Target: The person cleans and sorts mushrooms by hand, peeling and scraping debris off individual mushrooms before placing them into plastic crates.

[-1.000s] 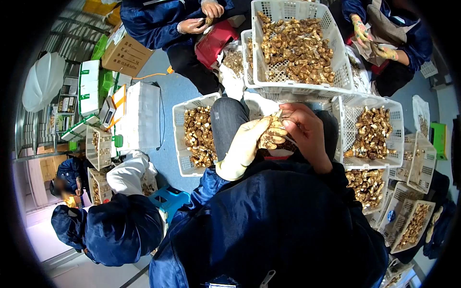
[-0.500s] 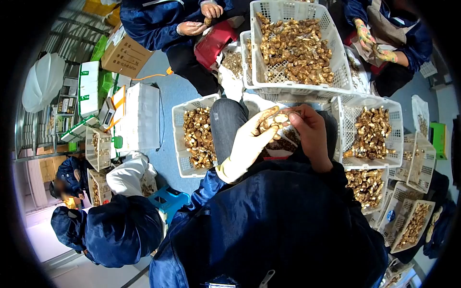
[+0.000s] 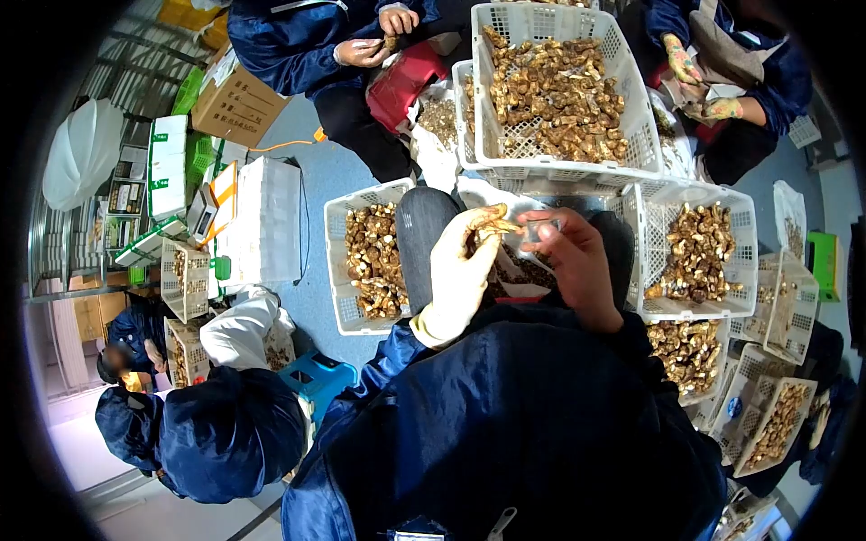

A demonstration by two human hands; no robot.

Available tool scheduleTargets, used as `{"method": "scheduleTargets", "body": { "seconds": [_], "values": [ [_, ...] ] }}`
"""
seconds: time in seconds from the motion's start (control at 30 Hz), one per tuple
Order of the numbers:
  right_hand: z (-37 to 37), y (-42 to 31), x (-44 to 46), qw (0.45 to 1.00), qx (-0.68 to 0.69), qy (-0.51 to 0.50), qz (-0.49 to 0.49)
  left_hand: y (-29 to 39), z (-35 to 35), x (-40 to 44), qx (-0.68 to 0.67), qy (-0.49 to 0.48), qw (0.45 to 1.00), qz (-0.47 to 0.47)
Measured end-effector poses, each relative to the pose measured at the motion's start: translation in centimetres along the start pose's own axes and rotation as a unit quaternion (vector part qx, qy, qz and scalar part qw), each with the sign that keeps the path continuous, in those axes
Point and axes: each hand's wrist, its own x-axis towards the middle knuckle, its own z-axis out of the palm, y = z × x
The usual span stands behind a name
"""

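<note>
My left hand (image 3: 460, 275), in a pale soiled glove, is closed around a small brown mushroom (image 3: 490, 231) above my lap. My bare right hand (image 3: 577, 266) faces it from the right, thumb and fingers pinched on something small and greyish that I cannot make out. The fingertips of both hands nearly meet at the mushroom's end. Beneath them lies a white bag (image 3: 483, 194) with dark crumbs. To the left of my knee stands a white crate (image 3: 339, 293) of mushrooms; on my right is another such crate (image 3: 747, 261).
A large crate (image 3: 568, 169) heaped with mushrooms stands ahead. Co-workers in blue sit at the front left and front right, their gloved hands (image 3: 361, 52) near a red stool (image 3: 406, 86). Another person (image 3: 230, 433) is at lower left by a blue stool (image 3: 316, 379). More crates (image 3: 783, 424) stand at right.
My left hand has turned and closed more around the mushroom, moving slightly left. My right hand has drawn its fingers together near the mushroom's end. The right co-worker's hands have moved apart a little.
</note>
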Motion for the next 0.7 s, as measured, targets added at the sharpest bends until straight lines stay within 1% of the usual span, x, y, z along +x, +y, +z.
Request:
{"method": "scheduleTargets", "body": {
  "seconds": [0.03, 0.07, 0.1, 0.23, 0.3, 0.33, 0.4, 0.43, 0.47, 0.5, 0.53, 0.6, 0.63, 0.7],
  "values": [
    [0.0, 0.8, 0.2, 0.999, 0.005, -0.013, -0.033, -0.2, 0.0, 0.0, 0.070, 0.009, 0.996, 0.048],
    [-0.1, 1.0, 0.2, 1.000, 0.011, -0.008, -0.028, -0.3, 0.0, 0.0, 0.140, 0.019, 0.985, 0.094],
    [-0.1, 1.2, 0.2, 1.000, 0.017, -0.005, -0.023, -0.2, 0.2, -0.1, 0.131, 0.037, 0.987, 0.089],
    [0.6, 0.4, -0.2, 0.999, 0.039, 0.019, -0.005, -0.5, -0.2, -0.1, 0.177, 0.025, 0.976, 0.121],
    [1.3, 0.7, -0.2, 0.999, 0.020, 0.020, -0.015, -0.6, -0.4, 0.0, 0.194, 0.012, 0.972, 0.130],
    [1.4, 0.9, -0.3, 0.999, 0.010, 0.023, -0.020, -0.8, -0.3, 0.0, 0.200, 0.002, 0.973, 0.116],
    [-0.2, 2.1, 0.3, 0.998, -0.066, 0.008, -0.020, -1.3, -0.2, 0.1, 0.210, -0.018, 0.973, 0.092],
    [-0.7, 2.3, 0.6, 0.994, -0.104, 0.000, -0.020, -1.2, -0.2, 0.2, 0.074, -0.054, 0.996, 0.008],
    [-1.2, 2.3, 0.8, 0.990, -0.136, -0.006, -0.042, -1.0, -0.3, 0.3, -0.064, -0.088, 0.991, -0.076],
    [-1.5, 2.2, 1.0, 0.984, -0.167, -0.011, -0.064, -0.8, -0.4, 0.4, -0.200, -0.120, 0.960, -0.158],
    [-1.7, 2.2, 1.1, 0.976, -0.198, -0.016, -0.086, -1.0, -0.8, 0.3, -0.219, -0.139, 0.948, -0.184],
    [-2.0, 1.5, 1.1, 0.977, -0.199, -0.045, -0.068, -1.7, -1.8, 0.1, -0.257, -0.176, 0.920, -0.236],
    [-2.0, 1.3, 1.0, 0.977, -0.199, -0.058, -0.059, -1.3, -1.9, 0.0, -0.238, -0.175, 0.926, -0.236],
    [-1.9, 1.5, 1.0, 0.995, -0.093, -0.026, -0.020, -0.9, -1.7, 0.2, -0.207, -0.152, 0.944, -0.207]
  ]
}}
